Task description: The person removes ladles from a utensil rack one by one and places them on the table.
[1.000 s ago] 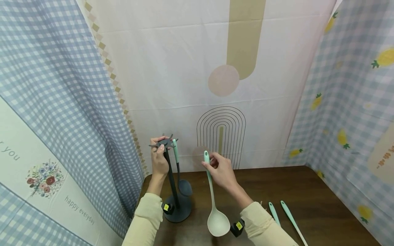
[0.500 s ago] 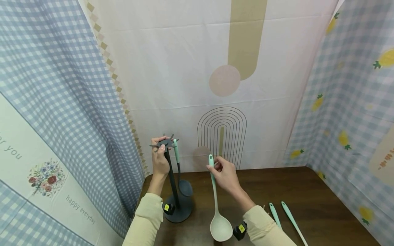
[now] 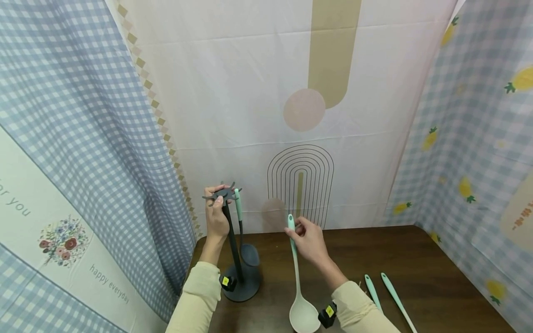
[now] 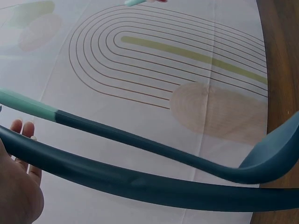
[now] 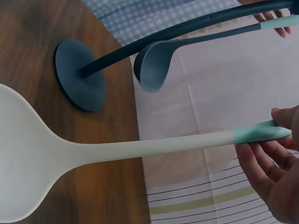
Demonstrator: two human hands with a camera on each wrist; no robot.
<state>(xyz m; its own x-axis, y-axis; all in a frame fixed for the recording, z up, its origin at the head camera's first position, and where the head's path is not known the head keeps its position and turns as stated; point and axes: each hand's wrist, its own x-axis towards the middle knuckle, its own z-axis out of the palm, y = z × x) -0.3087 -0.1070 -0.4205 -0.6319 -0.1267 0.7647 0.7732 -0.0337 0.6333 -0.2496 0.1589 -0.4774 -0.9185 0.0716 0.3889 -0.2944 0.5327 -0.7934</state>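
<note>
My left hand (image 3: 216, 217) grips the hooked top of a dark utensil stand (image 3: 234, 249), thumb on the hub and fingers behind the hooks. From one hook hangs a dark ladle (image 3: 249, 254) with a mint handle, its bowl above the stand's round base (image 5: 77, 81). To the right, my right hand (image 3: 309, 240) pinches the mint handle end of a large cream ladle (image 3: 296, 273) between thumb and fingers. This ladle points bowl-down; its wide bowl (image 5: 18, 154) fills the left of the right wrist view.
Two mint-handled utensils lie on the brown wooden table (image 3: 345, 249) at the right; the left handle (image 3: 372, 289) is partly hidden by the right sleeve, and the other handle (image 3: 393, 291) runs out of view. A patterned cloth (image 3: 233, 115) hangs behind, with checked curtains at both sides.
My right hand has moved right and down with the cream ladle, away from the stand. The left hand has kept its hold on the stand's top.
</note>
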